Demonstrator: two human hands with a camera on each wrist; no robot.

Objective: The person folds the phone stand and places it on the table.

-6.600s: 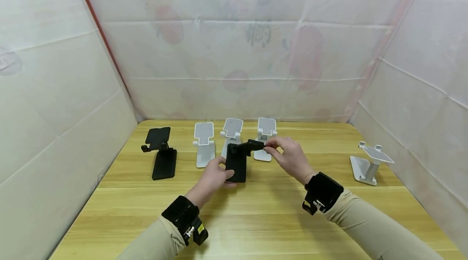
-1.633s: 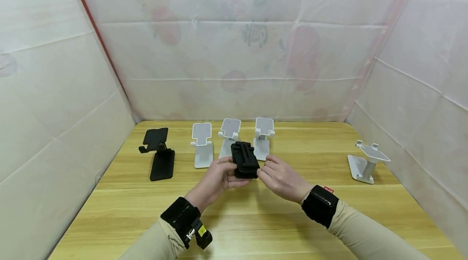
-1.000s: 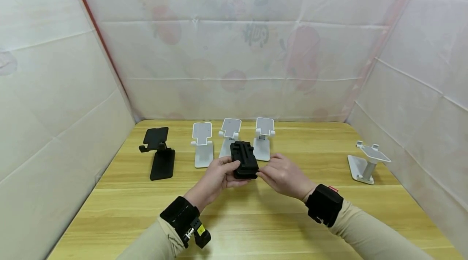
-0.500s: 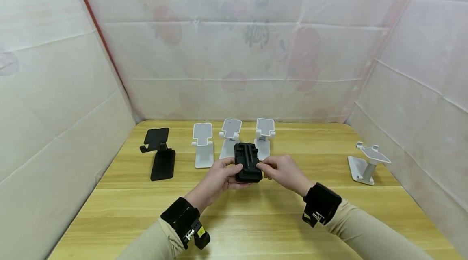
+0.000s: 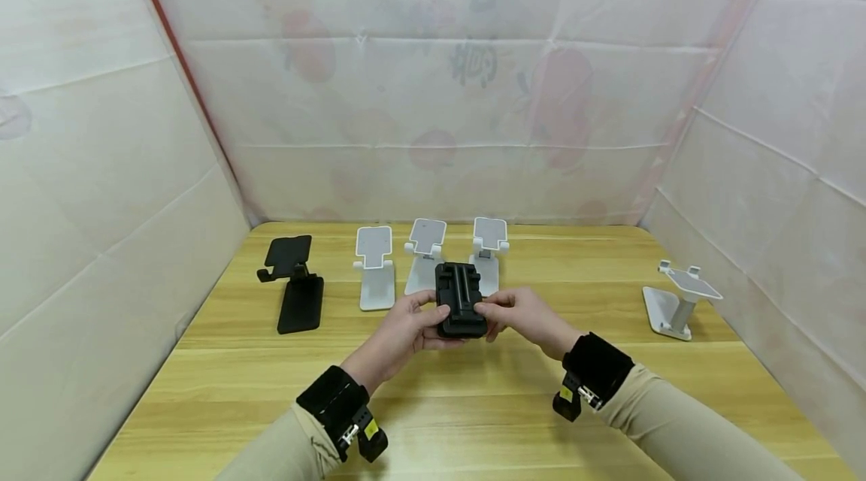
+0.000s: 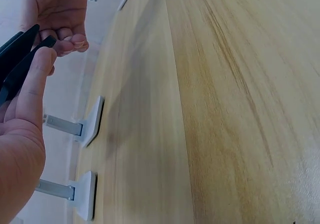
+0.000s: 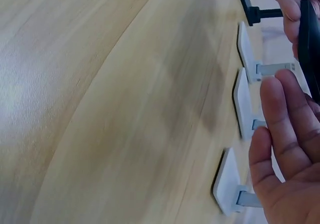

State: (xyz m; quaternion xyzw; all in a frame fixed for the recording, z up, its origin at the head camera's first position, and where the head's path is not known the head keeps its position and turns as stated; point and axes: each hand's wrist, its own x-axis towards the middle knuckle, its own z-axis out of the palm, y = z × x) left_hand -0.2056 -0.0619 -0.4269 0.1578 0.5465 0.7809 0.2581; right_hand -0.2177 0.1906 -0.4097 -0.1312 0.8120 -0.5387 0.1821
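Head view: a folded black stand (image 5: 460, 301), a compact, rounded-cornered slab with a raised ridge along its face, is held above the middle of the table, in front of the white stands. The left hand (image 5: 404, 329) grips its left side, thumb on top and fingers underneath. The right hand (image 5: 528, 316) pinches the lower right edge between thumb and fingers; the right wrist view shows its other fingers extended and slightly bent.

The table (image 5: 446, 421) has a yellowish wood-grain surface with long streaks and a soft sheen. Behind the hands stand three white stands (image 5: 377, 289) with flat rectangular bases and grey notched plates rimmed in white. A matte black stand (image 5: 301, 308) is unfolded at the left, and another white stand (image 5: 666, 312) is turned sideways at the far right. Creased, pale cloth walls (image 5: 433, 90) with faint reddish prints surround the table. Plain beige sleeves (image 5: 683, 417) meet black wrist straps (image 5: 598, 364).
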